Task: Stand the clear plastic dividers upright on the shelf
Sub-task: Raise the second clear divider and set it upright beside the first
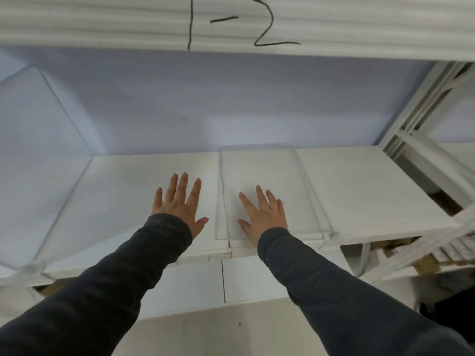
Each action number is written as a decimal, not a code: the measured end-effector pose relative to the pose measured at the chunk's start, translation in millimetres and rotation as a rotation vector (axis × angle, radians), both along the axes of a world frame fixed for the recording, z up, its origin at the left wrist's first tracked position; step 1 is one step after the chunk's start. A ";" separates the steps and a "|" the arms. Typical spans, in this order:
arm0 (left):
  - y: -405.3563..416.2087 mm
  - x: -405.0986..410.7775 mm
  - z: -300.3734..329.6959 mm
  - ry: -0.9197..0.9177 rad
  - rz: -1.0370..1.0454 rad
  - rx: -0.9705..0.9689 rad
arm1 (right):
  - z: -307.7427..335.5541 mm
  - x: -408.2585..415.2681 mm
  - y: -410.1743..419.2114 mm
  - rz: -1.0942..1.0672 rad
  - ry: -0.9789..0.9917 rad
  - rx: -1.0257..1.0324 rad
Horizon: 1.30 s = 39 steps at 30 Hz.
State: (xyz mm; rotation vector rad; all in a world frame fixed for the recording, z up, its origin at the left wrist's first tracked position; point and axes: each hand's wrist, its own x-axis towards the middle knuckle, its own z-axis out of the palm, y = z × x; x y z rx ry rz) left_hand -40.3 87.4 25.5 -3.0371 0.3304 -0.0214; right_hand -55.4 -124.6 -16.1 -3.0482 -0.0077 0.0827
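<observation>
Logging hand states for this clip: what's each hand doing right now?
Left hand: open, fingers spread flat over the bare shelf, holding nothing.
Right hand: open, fingers straight over the flat divider, not gripping it.

Both arms reach forward from the lower edge of the view, each covered to the wrist by a dark sleeve, and they run nearly parallel with a gap between them. The left hand (180, 204) is flat with the palm down, its four fingers straight and a little spread, pointing away from the person, and the thumb stands out toward the right side. The right hand (262, 214) has the same pose, palm down with straight, slightly spread fingers, and its thumb points toward the left hand; the two hands do not touch.
</observation>
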 end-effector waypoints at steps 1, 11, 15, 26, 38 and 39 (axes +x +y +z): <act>-7.8 -1.1 -3.0 0.009 -0.003 -0.003 | -1.9 -2.1 -8.4 -0.007 0.005 -0.001; -69.0 -7.3 -29.6 0.130 -0.012 -0.006 | -17.4 -16.2 -82.1 -0.098 0.044 -0.022; -83.1 -7.0 -38.7 0.187 0.009 -0.027 | -22.0 -18.1 -104.8 -0.155 0.066 -0.012; -100.8 -7.7 -70.3 0.381 0.110 -0.158 | -34.3 -17.9 -144.9 -0.446 0.170 0.105; -99.1 5.5 -62.3 0.490 0.277 -0.499 | -18.6 -7.0 -147.1 -0.714 0.054 0.540; -97.8 7.3 -62.3 0.492 0.293 -0.544 | -16.4 -5.5 -147.4 -0.751 0.039 0.600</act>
